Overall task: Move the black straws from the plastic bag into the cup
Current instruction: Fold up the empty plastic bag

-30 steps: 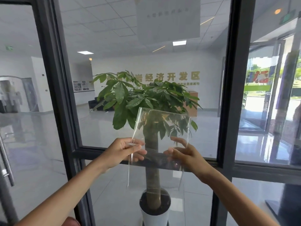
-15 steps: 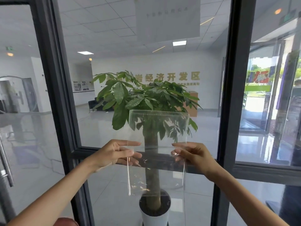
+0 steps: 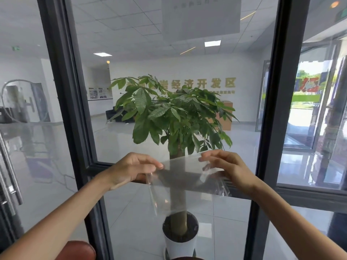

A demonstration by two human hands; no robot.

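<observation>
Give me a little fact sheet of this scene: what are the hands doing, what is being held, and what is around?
Left hand: pinches the left edge of the plastic bag.
Right hand: holds the right side of the bag, fingers curled over its top.
Bag: clear, held up in the air between both hands; no straws visible inside.
Straws and cup: not in view.
Behind: potted plant in a white pot, seen through a dark-framed glass wall.

Single head-worn view, forward, close behind the glass partition (image 3: pixel 187 53).
</observation>
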